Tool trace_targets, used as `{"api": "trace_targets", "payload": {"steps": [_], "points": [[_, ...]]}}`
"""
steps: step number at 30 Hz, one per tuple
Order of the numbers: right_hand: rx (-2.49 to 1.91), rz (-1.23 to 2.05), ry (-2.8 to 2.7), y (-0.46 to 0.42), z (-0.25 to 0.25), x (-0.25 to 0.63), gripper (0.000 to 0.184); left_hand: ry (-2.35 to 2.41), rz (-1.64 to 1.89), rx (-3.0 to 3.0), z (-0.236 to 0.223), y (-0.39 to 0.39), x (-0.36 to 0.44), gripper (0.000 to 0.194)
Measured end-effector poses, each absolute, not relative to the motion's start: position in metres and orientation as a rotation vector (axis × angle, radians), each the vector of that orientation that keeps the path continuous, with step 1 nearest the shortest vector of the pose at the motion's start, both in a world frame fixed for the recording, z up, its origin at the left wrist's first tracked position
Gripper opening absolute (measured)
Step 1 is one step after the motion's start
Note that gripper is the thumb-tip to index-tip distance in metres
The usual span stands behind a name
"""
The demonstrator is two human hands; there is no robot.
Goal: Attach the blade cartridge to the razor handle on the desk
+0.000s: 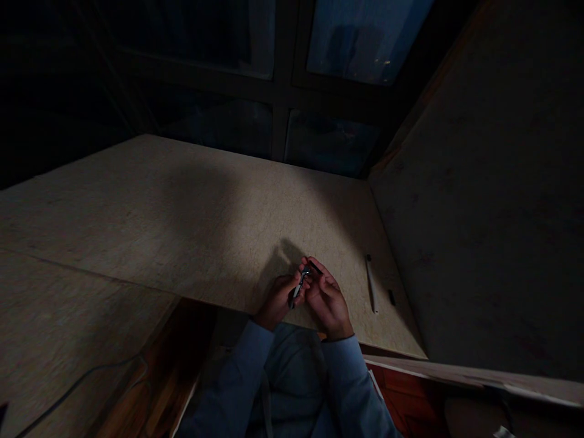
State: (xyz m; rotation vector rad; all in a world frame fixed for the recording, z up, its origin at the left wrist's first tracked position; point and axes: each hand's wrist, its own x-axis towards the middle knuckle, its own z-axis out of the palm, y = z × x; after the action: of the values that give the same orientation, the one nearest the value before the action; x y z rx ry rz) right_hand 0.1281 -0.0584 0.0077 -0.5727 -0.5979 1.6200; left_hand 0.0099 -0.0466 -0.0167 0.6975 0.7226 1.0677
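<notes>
Close together over the front edge of the table (255,225), my two hands meet at a small slim object (298,288) with a shiny silver and dark body. My left hand (279,299) is closed around its lower part, thumb along it. It slants up and to the right toward the fingertips of my right hand (329,303). Those fingers are bent around a short dark strip (314,267) at the object's upper end. Whether the strip is joined to the object I cannot tell. Dim light hides the exact kind of both.
A thin, pale, toothbrush-like stick (371,286) with a dark tip lies right of my hands. Beside it is a small black piece (392,297). A wall (479,231) bounds the right side, and dark windows (333,140) stand behind. A cable (91,371) runs across the lower left surface.
</notes>
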Motion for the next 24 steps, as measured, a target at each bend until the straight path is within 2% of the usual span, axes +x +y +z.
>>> {"api": "trace_targets", "payload": {"steps": [8, 24], "points": [[-0.575, 1.635, -0.590, -0.0581, 0.0042, 0.1300, 0.050, 0.826, 1.136, 0.909, -0.0111, -0.0522, 0.0127, 0.054], [-0.547, 1.678, -0.581, -0.0591, 0.0042, 0.1307, 0.049, 0.859, 1.113, 0.959, -0.0103, -0.0528, 0.0135, 0.054]]}}
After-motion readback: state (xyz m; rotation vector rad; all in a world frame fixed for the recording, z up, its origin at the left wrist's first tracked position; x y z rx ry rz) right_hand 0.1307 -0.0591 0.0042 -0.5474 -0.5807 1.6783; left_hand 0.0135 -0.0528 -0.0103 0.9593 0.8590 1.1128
